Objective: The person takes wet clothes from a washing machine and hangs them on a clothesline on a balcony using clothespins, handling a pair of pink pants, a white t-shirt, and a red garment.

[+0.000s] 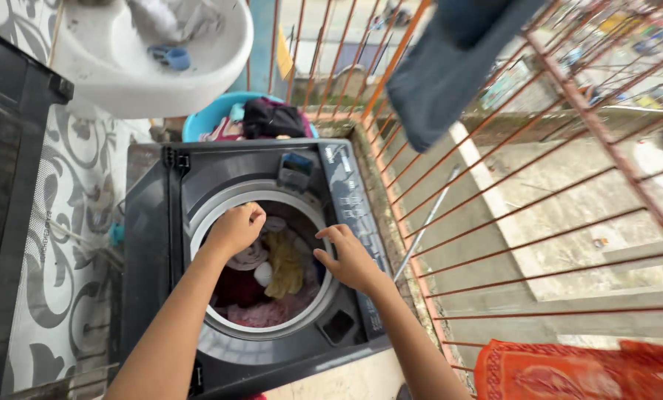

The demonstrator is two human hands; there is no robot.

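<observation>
Yellow cloth (283, 263) in drum (261, 326) between both hands; left hand (235, 228) fisted (contents unclear), right hand (350, 259) open, nearer.

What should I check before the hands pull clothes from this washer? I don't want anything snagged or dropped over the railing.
1. Washer lid open: ok.
2. Left hand gripping laundry in the drum: cannot tell, fingers curled at the rim.
3. Right hand free: ok, open, resting on the drum rim.
4. Clothes untangled: not ok, heaped together.
5. Blue basket has room: not ok, already holds clothes.
6. Railing gaps close by: not ok.
</observation>
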